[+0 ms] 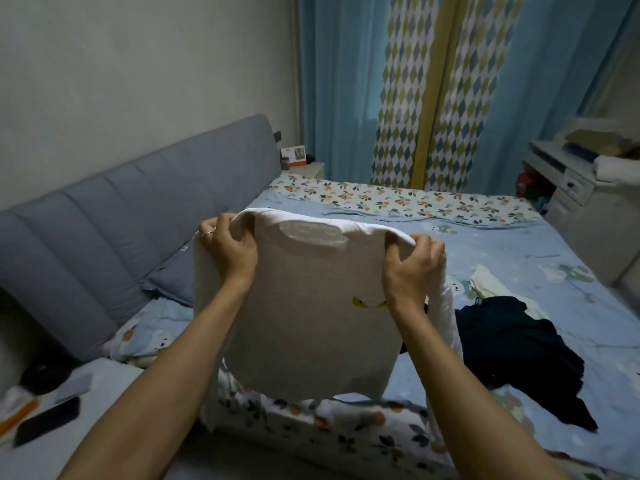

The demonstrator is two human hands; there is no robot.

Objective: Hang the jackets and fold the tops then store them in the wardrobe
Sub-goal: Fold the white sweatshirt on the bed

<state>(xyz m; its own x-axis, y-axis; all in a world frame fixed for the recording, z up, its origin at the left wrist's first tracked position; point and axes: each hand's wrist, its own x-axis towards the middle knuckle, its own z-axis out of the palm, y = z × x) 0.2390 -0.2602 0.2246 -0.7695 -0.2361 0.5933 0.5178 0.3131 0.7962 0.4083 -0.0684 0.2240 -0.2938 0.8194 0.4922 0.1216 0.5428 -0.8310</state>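
I hold a white knitted top (pixel 311 317) up in the air above the near edge of the bed (pixel 519 258). My left hand (pixel 230 249) grips its left shoulder and my right hand (pixel 412 265) grips its right shoulder. The top hangs flat between them, its sleeves dangling at both sides, a small yellow mark on its front. A dark navy garment (pixel 519 355) lies crumpled on the bed to the right, with a pale cream piece (pixel 491 285) just behind it.
A grey padded headboard (pixel 131 216) runs along the left. A bedside surface at the lower left carries a black phone (pixel 46 420). A white desk (pixel 581 188) stands at the right, and blue curtains (pixel 339 91) hang behind the bed.
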